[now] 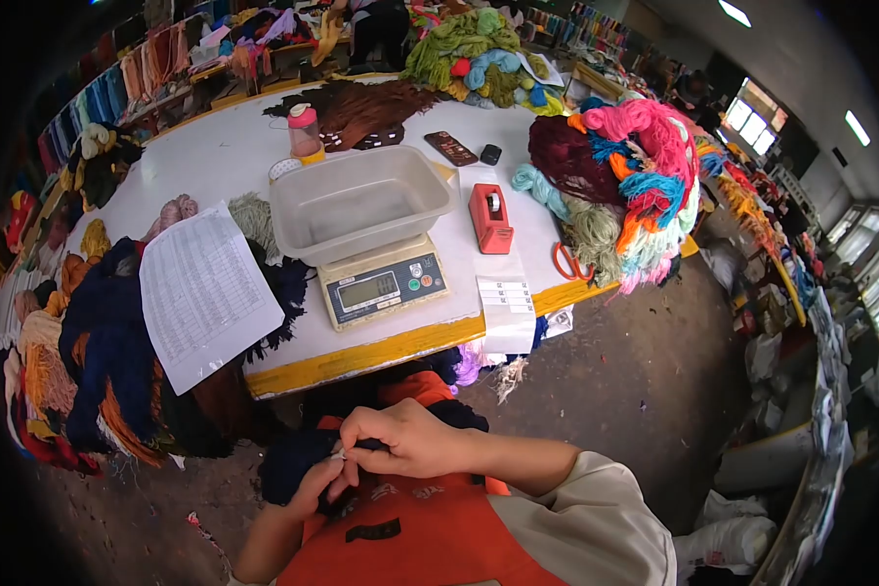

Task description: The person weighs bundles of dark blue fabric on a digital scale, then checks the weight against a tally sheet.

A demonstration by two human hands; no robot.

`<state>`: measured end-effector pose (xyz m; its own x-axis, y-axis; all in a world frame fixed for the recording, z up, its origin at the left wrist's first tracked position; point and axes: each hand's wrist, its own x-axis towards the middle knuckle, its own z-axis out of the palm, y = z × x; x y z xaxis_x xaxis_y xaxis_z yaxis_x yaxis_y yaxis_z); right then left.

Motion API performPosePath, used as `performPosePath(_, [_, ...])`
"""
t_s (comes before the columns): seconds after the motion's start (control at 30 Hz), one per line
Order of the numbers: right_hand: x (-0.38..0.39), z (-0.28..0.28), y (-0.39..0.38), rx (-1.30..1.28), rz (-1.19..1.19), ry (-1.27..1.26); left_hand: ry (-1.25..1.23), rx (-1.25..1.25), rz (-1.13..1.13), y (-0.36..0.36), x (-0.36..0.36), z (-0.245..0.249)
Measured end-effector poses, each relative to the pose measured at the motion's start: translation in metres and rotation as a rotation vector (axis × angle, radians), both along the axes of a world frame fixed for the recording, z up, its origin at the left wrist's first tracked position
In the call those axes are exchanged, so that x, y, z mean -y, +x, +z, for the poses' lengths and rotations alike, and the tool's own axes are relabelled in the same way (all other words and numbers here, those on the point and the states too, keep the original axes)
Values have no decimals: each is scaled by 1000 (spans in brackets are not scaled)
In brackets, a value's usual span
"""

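In front of my orange apron, my left hand and my right hand meet with fingertips pinched together. A small whitish piece, too small to make out clearly, shows between their fingertips. A bundle of dark navy yarn lies against my left hand, partly hidden behind both hands. Past them on the table stands a digital scale carrying a grey plastic tub. Beside the scale, a printed sheet rests over yarn. A strip of white labels hangs over the table's yellow edge.
The white table also holds a red tape dispenser, orange-handled scissors, a phone and a pink-capped bottle. Colourful yarn heaps border it. Another person stands beyond the far side.
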<state>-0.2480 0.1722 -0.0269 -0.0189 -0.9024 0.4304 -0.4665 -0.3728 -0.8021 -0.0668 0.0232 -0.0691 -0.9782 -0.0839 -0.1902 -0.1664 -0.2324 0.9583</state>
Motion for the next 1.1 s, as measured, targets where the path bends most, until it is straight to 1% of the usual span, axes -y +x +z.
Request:
performPosePath(0.03, [0,2,2,71,-18,40,-126,-70,35,0,-1,0])
performPosePath(0.07, [0,3,3,142,-36,81,-126,-69,36,-2,-3,6])
performPosePath(0.13, [0,3,4,118,-64,78,-331,-134,189,-7,-11,23])
performPosePath(0.17, [0,3,4,94,-93,75,-331,-133,190,-8,-13,23])
performPosePath(0.23, [2,2,6,85,-110,48,-406,-121,317,-10,-14,20])
performPosePath(0.27, [3,1,6,76,-128,20,-405,-121,317,-11,-15,23])
performPosePath(0.33, [2,3,3,64,-150,39,-526,-102,356,-12,-16,32])
performPosePath(0.37, [0,3,1,52,-170,59,-521,-96,361,-14,-15,34])
performPosePath(0.43, [-4,0,-2,158,-168,178,-720,-173,395,-15,-14,36])
performPosePath(0.47, [-6,2,-3,181,-188,206,-795,-197,372,-15,-9,34])
performPosePath(0.5, [-6,-7,-8,137,-187,152,-824,-231,343,-16,-5,40])
performPosePath(0.53, [-10,2,-13,136,-166,195,-804,-255,344,-15,-1,39])
performPosePath(0.57, [-16,0,-19,193,-142,308,-773,-297,389,-12,2,37])
performPosePath(0.6, [-24,0,-29,241,-119,420,-808,-321,408,-5,11,38])
performPosePath(0.63, [-34,-1,-40,294,-152,500,-735,-294,409,5,26,33])
performPosePath(0.67, [-47,-7,-57,396,-181,609,-632,-180,453,18,32,46])
performPosePath(0.7, [-59,-7,-72,388,-283,596,-172,102,478,36,45,45])
performPosePath(0.73, [-75,-7,-93,543,-311,712,-74,214,510,54,52,51])
performPosePath(0.77, [-93,-16,-110,563,-370,680,-33,177,500,73,63,55])
performPosePath(0.8, [-113,-30,-129,508,-478,662,99,122,538,96,76,48])
performPosePath(0.83, [-128,-31,-148,547,-457,756,92,70,516,111,89,53])
performPosePath(0.87, [-127,-32,-138,611,-515,629,105,116,629,131,99,51])
performPosePath(0.9, [-139,-38,-145,553,-538,737,98,131,727,147,108,51])
performPosePath(0.93, [-150,-45,-156,485,-556,835,52,108,744,161,119,50])
performPosePath(0.97, [-155,-49,-155,361,-601,929,4,138,774,175,126,51])
performPosePath(1.0, [-167,-59,-164,105,-567,1017,-130,259,931,176,122,54])
performPosePath(1.03, [-176,-69,-162,-129,-615,1095,-274,371,1103,173,118,61])
performPosePath(1.07, [-186,-85,-168,-293,-563,1205,-314,383,1123,171,117,66])
performPosePath(1.1, [-190,-98,-173,-467,-511,1302,-406,376,1176,168,116,67])
